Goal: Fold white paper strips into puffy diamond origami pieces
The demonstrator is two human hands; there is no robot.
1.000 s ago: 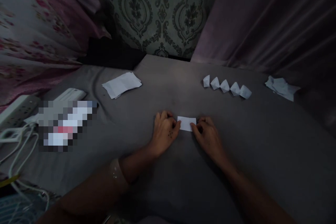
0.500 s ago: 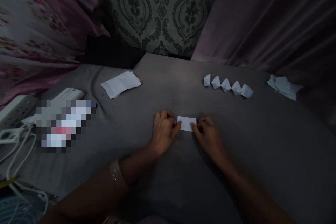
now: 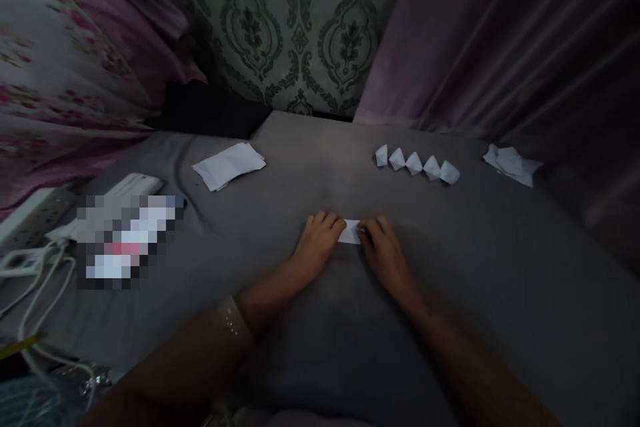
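Note:
A small white sheet of paper (image 3: 351, 233) lies on the grey cloth in front of me. My left hand (image 3: 321, 239) covers its left end, fingers together and curled over it, holding it against the surface. At the opposite end, my right hand (image 3: 384, 245) has thumb and fingers closed on the right edge. Both ends of the paper are hidden under the fingers, and only its middle shows. Beyond my hands, to the right, stands a row of several small pointed folded-paper pieces (image 3: 414, 163).
Flat papers (image 3: 230, 166) lie stacked at the back left, and crumpled or folded paper (image 3: 511, 164) at the back right. On the left are a power strip (image 3: 37, 213), white cables (image 3: 47, 287) and a blurred-out device (image 3: 133, 237). Curtains (image 3: 450, 27) and a patterned wall (image 3: 300, 33) border the far side.
My left hand has rolled over the paper's left end, its thumb no longer visible on top. The right hand has moved slightly inward along the paper. The view has shifted slightly.

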